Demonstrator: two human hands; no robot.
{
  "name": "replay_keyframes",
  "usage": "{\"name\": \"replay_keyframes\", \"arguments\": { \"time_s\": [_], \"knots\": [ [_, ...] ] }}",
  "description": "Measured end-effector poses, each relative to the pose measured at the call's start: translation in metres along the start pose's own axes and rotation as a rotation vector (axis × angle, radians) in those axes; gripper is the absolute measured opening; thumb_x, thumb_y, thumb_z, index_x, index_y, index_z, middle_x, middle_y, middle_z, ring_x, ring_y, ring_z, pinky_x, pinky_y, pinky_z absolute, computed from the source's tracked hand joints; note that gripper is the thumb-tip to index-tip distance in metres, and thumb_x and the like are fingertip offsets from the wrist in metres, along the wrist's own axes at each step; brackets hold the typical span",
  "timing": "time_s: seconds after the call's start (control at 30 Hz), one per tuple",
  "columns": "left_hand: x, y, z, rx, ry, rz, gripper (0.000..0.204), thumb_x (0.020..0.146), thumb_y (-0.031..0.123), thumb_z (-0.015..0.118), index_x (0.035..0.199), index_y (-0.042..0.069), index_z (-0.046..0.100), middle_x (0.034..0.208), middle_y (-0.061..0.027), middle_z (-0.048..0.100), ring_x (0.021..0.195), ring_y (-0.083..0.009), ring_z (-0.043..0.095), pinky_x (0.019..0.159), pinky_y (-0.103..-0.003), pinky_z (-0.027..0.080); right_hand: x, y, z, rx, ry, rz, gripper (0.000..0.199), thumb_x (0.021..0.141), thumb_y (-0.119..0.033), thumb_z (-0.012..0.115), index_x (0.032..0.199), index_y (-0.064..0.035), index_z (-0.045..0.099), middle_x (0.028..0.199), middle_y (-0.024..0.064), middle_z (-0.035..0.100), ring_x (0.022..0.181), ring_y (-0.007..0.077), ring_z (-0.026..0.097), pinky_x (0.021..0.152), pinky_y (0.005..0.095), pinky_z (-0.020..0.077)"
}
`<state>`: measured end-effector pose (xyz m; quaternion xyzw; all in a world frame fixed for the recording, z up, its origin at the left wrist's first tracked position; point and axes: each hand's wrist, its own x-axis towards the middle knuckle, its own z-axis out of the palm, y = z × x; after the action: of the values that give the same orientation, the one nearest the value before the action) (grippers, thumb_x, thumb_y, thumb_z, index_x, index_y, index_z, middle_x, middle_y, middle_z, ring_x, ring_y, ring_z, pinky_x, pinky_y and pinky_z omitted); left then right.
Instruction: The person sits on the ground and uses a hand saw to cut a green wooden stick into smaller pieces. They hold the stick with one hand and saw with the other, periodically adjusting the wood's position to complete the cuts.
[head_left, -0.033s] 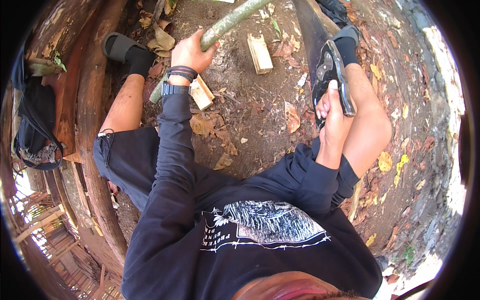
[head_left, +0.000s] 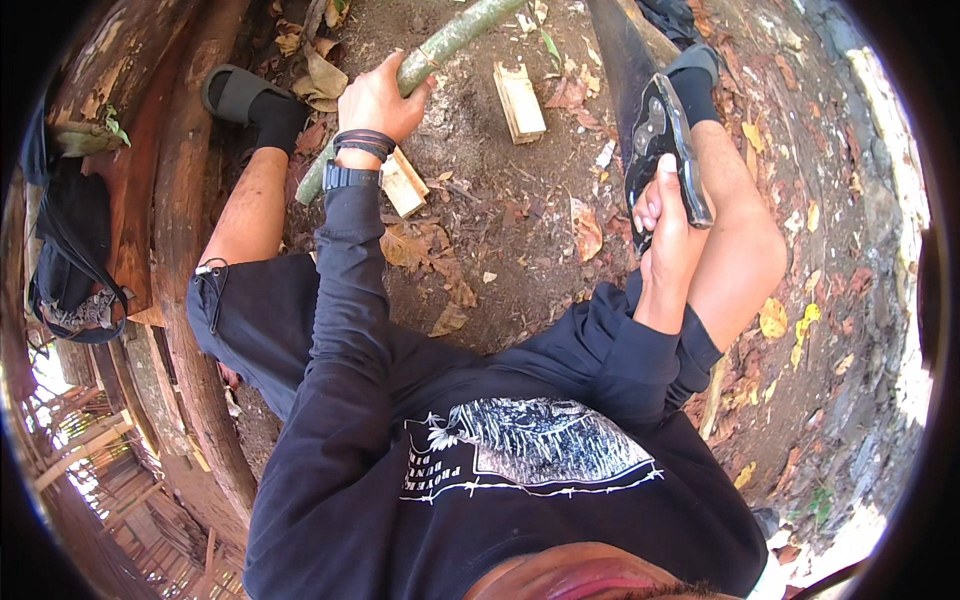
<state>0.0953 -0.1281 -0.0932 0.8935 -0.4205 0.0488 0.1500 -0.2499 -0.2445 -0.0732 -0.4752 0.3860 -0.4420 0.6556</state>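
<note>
My left hand (head_left: 383,103) is closed round a green-barked branch (head_left: 455,45). The branch slants from beside my left wrist up past the far edge of view. My right hand (head_left: 665,205) grips the black riveted handle of a handsaw (head_left: 657,125). Its wide dark blade points away from me, beside my right foot, and its far end runs out of view. A split wood block (head_left: 519,104) lies on the ground between the branch and the saw. Another pale block (head_left: 403,185) lies just beside my left wrist, partly hidden by it.
My legs are spread on either side, with a grey sandal (head_left: 240,95) on the left foot. Long logs (head_left: 185,250) run along the left, where a black bag (head_left: 75,240) hangs. Dry leaves (head_left: 586,228) and wood chips litter the soil. A rough grey surface (head_left: 870,250) borders the right.
My left hand and the branch have shifted very slightly to the left. The grip of both hands is the same.
</note>
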Motion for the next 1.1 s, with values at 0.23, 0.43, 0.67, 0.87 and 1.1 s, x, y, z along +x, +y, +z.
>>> {"name": "replay_keyframes", "arguments": {
  "time_s": [0.23,0.43,0.67,0.87,1.1],
  "knots": [
    [-0.051,-0.042,0.145,0.204,-0.256,-0.086,0.034,0.092,0.035,0.076,0.112,0.01,0.068,0.092,-0.0195,0.08,0.086,-0.039,0.081,0.077,-0.051,0.065,-0.004,0.005,0.0,-0.001,0.027,0.075,0.025,0.107,-0.022,0.076,0.095,-0.004,0.063,0.066,-0.0038,0.048,0.054,0.0063,0.045,0.05,0.025,0.0379],
    [-0.029,-0.043,0.119,0.055,-0.093,-0.192,0.042,0.089,0.044,0.079,0.119,0.013,0.081,0.095,-0.0201,0.081,0.089,-0.0405,0.08,0.083,-0.052,0.065,0.008,0.016,-0.005,0.054,0.032,0.059,0.025,0.107,-0.021,0.075,0.094,-0.005,0.061,0.065,-0.0036,0.047,0.053,0.0071,0.045,0.049,0.0252,0.0369],
    [-0.029,-0.023,0.094,-0.002,0.068,-0.11,0.04,0.089,0.045,0.078,0.12,0.02,0.082,0.093,-0.0178,0.082,0.084,-0.0376,0.081,0.078,-0.048,0.066,0.006,0.014,0.0,0.026,0.042,0.068,0.03,0.11,-0.024,0.071,0.087,-0.013,0.056,0.065,-0.0042,0.044,0.054,0.0086,0.043,0.053,0.026,0.037],
    [-0.037,-0.045,0.144,0.179,-0.311,-0.09,0.036,0.089,0.043,0.077,0.117,0.02,0.081,0.105,-0.0188,0.082,0.099,-0.0396,0.079,0.088,-0.052,0.064,0.006,0.014,0.0,0.033,0.034,0.074,0.035,0.109,-0.025,0.072,0.082,-0.0126,0.054,0.064,-0.004,0.044,0.052,0.0092,0.043,0.053,0.0267,0.0377],
    [-0.015,-0.056,0.109,-0.026,0.117,-0.242,0.044,0.09,0.052,0.076,0.113,0.016,0.085,0.094,-0.0189,0.082,0.088,-0.0379,0.081,0.082,-0.049,0.066,0.011,0.017,0.0,0.035,0.061,0.009,0.028,0.108,-0.025,0.074,0.09,-0.0097,0.059,0.063,-0.0041,0.044,0.052,0.0087,0.043,0.051,0.0267,0.0377]
  ]
}}
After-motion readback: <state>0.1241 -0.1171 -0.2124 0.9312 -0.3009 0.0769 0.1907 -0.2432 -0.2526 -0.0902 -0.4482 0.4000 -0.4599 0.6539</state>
